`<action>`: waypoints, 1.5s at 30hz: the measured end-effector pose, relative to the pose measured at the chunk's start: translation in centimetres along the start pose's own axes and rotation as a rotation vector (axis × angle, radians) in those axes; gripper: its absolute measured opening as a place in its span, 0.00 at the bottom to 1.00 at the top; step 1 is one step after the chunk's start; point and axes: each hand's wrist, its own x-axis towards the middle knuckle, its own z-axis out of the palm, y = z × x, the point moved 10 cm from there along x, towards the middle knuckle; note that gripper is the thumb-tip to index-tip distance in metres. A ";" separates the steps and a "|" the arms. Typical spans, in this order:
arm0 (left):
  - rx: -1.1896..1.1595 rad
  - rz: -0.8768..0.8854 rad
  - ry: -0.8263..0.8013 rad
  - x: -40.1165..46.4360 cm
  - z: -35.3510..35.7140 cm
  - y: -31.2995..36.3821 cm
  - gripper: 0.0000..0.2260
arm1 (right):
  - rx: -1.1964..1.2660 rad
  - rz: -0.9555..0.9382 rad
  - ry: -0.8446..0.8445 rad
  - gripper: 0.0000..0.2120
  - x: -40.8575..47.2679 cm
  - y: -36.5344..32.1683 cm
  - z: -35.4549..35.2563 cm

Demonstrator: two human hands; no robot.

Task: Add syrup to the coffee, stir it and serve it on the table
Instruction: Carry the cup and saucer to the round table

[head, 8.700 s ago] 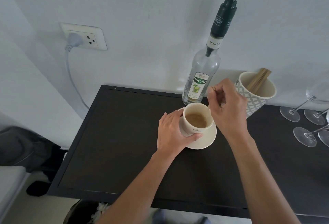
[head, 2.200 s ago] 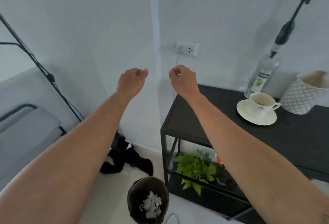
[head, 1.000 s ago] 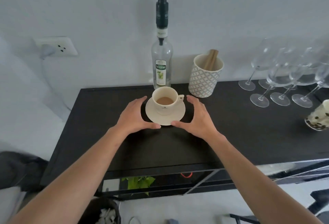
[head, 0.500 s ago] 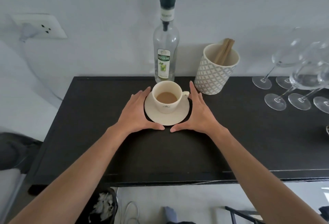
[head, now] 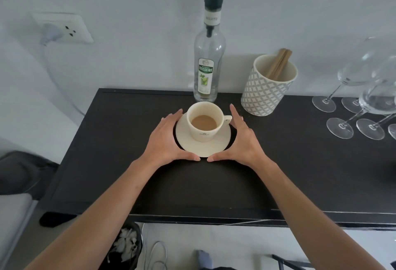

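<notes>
A black table (head: 300,162) runs along a pale wall. On it, near the back edge, a clear syrup bottle (head: 209,64) with a dark pourer stands upright, a patterned cup (head: 266,89) of wooden sticks beside it and wine glasses (head: 364,98) to the right. Just in front of the bottle a cream saucer (head: 203,144) carries a cup (head: 204,121) of milky coffee. The left hand (head: 166,141) and right hand (head: 243,140) lie open, fingers together, cupping the saucer's sides, thumbs nearly meeting at its near rim.

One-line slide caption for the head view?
Both hands, left and right, cup the saucer under the coffee cup.
</notes>
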 end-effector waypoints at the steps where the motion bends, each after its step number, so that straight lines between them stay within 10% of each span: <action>1: 0.002 0.000 0.005 -0.6 -0.4 0.1 0.60 | 0.007 -0.004 -0.008 0.76 -0.2 -0.2 0.4; 20: -0.014 -0.108 0.345 -16.2 -13.4 -6.1 0.49 | 0.050 -0.364 -0.266 0.73 -5.0 -15.4 10.3; 45: 0.059 -0.540 0.934 -58.8 -33.0 -24.9 0.53 | 0.072 -0.855 -0.846 0.69 -28.7 -44.4 44.6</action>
